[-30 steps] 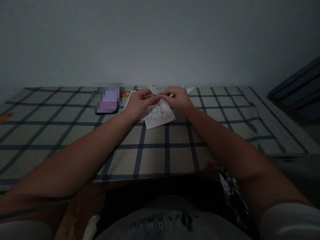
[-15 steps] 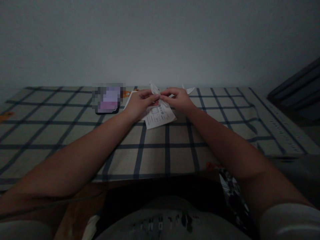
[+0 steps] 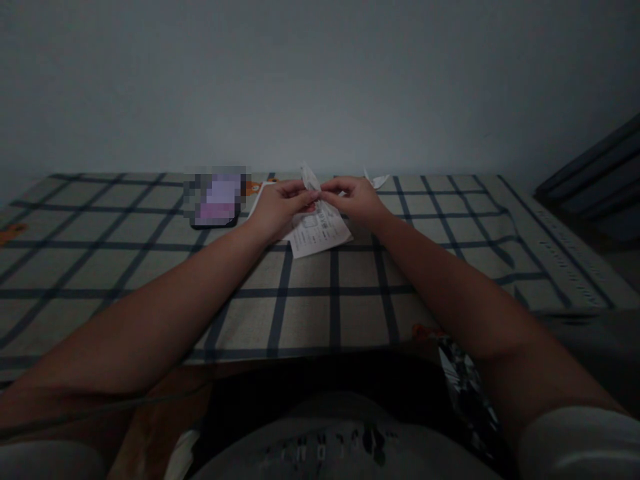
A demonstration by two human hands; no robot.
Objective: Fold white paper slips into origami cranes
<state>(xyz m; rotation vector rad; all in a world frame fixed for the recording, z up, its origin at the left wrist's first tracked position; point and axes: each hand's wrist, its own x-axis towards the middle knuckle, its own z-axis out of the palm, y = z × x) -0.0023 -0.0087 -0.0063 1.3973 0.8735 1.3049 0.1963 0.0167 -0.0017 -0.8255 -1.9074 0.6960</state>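
Observation:
Both of my hands meet over a printed sheet of paper [image 3: 320, 235], pinching it at a gathered, twisted spot near its top. My left hand [image 3: 281, 205] is closed, with thumb and fingers on the paper's left side. From the right, my right hand [image 3: 356, 197] pinches the same spot, fingertips almost touching those of the left. A crumpled tip of the paper sticks up between the hands, and its flat lower part with print fans out below them. Another white paper edge [image 3: 256, 200] shows behind my left hand.
A phone [image 3: 217, 203] with a lit, blurred screen lies left of my hands on the checked tablecloth [image 3: 310, 320]. A folded white paper piece [image 3: 379, 181] sits behind my right hand. The wall [image 3: 320, 87] rises at the table's back edge. Dark slatted furniture [image 3: 600, 180] stands at the right.
Almost nothing differs. The hands stay pinched on the paper, and its upright tip has shifted very slightly.

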